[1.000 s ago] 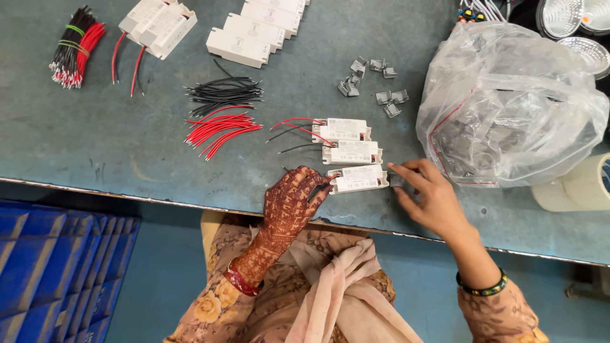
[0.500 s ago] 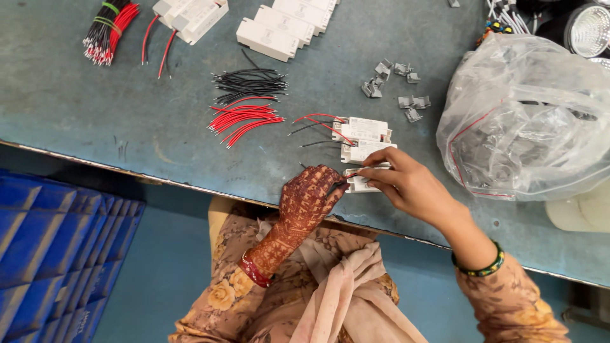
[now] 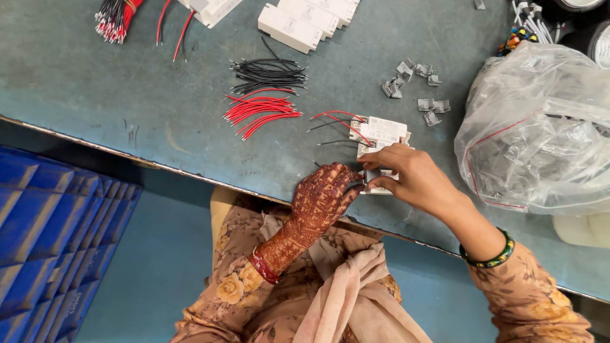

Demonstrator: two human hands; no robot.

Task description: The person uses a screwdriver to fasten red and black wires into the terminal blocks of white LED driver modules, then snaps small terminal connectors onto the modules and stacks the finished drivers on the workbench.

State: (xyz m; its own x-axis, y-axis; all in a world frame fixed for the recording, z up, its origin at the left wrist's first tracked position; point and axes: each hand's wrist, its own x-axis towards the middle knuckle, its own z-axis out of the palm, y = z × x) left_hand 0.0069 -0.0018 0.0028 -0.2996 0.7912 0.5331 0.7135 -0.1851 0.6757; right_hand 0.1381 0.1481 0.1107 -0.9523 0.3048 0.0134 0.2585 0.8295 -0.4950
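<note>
both hands [image 3: 327,197] [image 3: 413,181] now pinching white module [image 3: 380,188] at table edge [image 3: 190,174], having lifted it off stack [image 3: 381,132] just beyond.

The right hand [image 3: 413,181] is covering most of the nearest white module [image 3: 380,188]; the frame's top edge is cutting off the wire bundle [image 3: 117,16]

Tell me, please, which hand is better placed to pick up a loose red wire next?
Probably the left hand: it lies nearer the red wires, while the right hand covers the white modules.

Both hands [image 3: 368,187] on white module [image 3: 381,187]
</note>
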